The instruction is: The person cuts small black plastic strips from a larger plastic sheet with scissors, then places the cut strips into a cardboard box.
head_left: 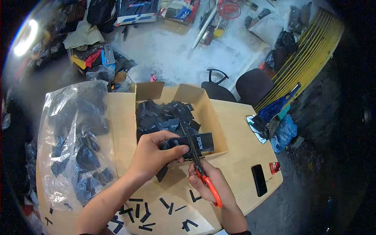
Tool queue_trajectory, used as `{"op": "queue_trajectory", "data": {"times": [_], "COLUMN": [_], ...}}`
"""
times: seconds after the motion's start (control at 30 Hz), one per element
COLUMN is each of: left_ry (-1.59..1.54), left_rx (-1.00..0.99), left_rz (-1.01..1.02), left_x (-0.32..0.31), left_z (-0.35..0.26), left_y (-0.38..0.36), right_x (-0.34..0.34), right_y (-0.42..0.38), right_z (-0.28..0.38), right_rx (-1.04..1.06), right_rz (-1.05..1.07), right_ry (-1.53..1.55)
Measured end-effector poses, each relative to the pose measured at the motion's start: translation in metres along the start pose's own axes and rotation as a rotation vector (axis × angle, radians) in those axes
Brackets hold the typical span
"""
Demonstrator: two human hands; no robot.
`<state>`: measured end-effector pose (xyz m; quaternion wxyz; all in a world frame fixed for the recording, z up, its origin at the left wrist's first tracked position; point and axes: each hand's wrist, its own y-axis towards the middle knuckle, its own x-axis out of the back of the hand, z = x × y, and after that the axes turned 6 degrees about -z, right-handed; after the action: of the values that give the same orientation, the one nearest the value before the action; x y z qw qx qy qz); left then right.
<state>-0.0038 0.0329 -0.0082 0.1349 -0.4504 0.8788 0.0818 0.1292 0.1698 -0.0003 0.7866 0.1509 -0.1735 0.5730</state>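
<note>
My left hand (pixel 158 152) pinches a black strip (pixel 205 142) printed with EPSON labels, thumb on top, in front of the box. Red-handled scissors (pixel 212 191) are in my right hand (pixel 209 181), and their blades lie across the strip between two labels. Behind the strip stands an open cardboard box (pixel 213 121) holding a heap of black labels (pixel 164 113). Small cut black pieces (pixel 147 216) lie scattered on the table below my hands.
A clear plastic bag (pixel 76 156) with dark pieces covers the left of the wooden table (pixel 235 156). A black phone (pixel 259 180) and a small red packet (pixel 274 167) lie at the right edge. Dark chairs (pixel 253 85) stand beyond.
</note>
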Motion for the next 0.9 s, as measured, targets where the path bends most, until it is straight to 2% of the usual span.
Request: {"op": "queue_trajectory", "data": {"times": [0.2,0.3,0.4,0.6,0.9], "left_ry": [-0.022,0.027,0.027,-0.001,0.07], "left_rx": [0.049,0.048,0.062,0.072,0.039], "left_rz": [0.05,0.059,0.067,0.038,0.026], "left_x": [0.002,0.001,0.002,0.0,0.0], "left_z": [0.001,-0.003,-0.005,-0.005,-0.003], "left_y": [0.0,-0.001,-0.001,-0.001,-0.001], "right_x": [0.002,-0.001,0.0,-0.002,-0.004], "right_y": [0.001,0.002,0.002,0.002,0.001], "right_z": [-0.003,-0.012,0.0,-0.007,-0.012], "right_rx": [-0.027,0.047,-0.029,0.041,-0.009], "right_rz": [0.017,-0.031,-0.006,-0.013,-0.008], "right_ry": [-0.123,-0.068,-0.108,-0.122,-0.007]}}
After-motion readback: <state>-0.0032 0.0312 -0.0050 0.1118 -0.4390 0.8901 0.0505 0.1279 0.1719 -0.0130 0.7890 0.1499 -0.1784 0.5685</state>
